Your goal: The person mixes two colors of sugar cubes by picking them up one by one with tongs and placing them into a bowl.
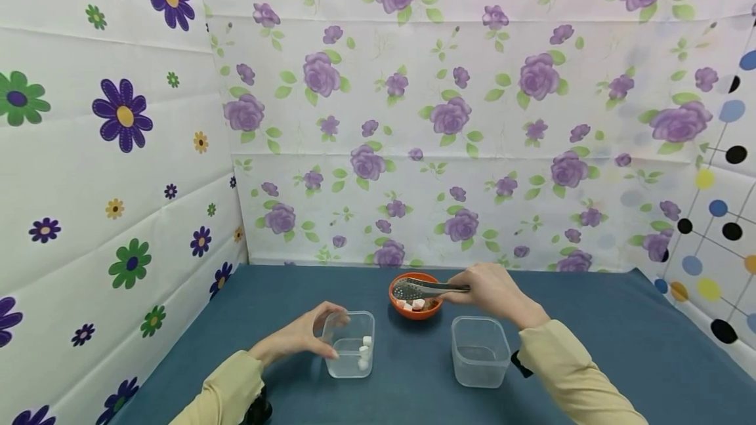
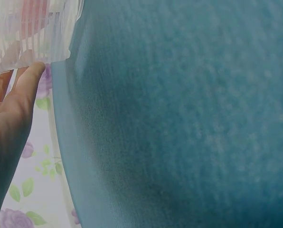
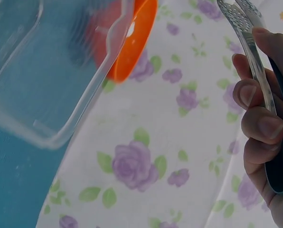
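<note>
In the head view my left hand (image 1: 307, 333) grips the left side of a clear plastic container (image 1: 348, 370), thumb near the front and fingers at the back. Several small white pieces (image 1: 363, 351) lie along that container's right side. The left wrist view shows the fingers against the ribbed container wall (image 2: 32, 47). My right hand (image 1: 489, 288) holds perforated metal tongs (image 1: 416, 288), their head over an orange bowl (image 1: 416, 315) of white and reddish-brown pieces (image 1: 418, 305). In the right wrist view, the fingers (image 3: 262, 124) curl round the tongs' handles.
A second clear plastic container (image 1: 481, 372) stands on the blue tablecloth (image 1: 407, 379), below my right hand in the head view. Flower-printed cloth (image 1: 413, 202) hangs behind the table, with more patterned cloth at the left and right sides.
</note>
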`<state>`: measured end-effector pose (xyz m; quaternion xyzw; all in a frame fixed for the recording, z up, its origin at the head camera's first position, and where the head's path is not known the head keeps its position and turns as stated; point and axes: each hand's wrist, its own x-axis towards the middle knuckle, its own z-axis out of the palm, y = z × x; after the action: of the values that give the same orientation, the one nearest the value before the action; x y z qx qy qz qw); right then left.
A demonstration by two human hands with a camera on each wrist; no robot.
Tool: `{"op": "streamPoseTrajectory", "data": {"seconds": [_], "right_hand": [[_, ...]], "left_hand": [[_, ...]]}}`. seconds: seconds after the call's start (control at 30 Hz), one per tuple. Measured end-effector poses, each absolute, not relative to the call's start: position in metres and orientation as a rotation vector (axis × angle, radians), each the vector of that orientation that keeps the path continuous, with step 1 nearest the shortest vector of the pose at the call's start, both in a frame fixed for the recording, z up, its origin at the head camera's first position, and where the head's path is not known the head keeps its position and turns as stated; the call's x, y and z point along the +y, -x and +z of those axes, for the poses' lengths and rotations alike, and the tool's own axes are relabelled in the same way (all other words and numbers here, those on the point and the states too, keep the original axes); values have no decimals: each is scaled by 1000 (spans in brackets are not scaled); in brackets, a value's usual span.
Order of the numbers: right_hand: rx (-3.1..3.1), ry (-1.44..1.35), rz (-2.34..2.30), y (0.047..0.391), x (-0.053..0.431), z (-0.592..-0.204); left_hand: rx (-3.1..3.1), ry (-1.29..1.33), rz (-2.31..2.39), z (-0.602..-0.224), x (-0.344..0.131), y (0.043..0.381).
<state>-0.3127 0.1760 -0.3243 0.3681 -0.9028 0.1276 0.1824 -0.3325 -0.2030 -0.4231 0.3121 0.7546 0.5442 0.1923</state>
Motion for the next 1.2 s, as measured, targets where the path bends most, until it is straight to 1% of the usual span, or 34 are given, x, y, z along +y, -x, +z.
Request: {"op": "streamPoseTrajectory", "data": {"seconds": [0.23, 0.53, 0.83, 1.2], "right_hand": [[-2544, -965, 312, 320, 191, -327], [-2553, -955, 227, 341, 198, -327], [-2555, -957, 139, 362, 197, -330], [-2626, -943, 109, 368, 189, -327]], "left_hand": [[2106, -902, 1526, -423, -203, 333], [2108, -899, 1535, -424, -204, 334], [2126, -878, 1527, -423, -202, 334], [2124, -886, 1527, -424, -203, 334]]}}
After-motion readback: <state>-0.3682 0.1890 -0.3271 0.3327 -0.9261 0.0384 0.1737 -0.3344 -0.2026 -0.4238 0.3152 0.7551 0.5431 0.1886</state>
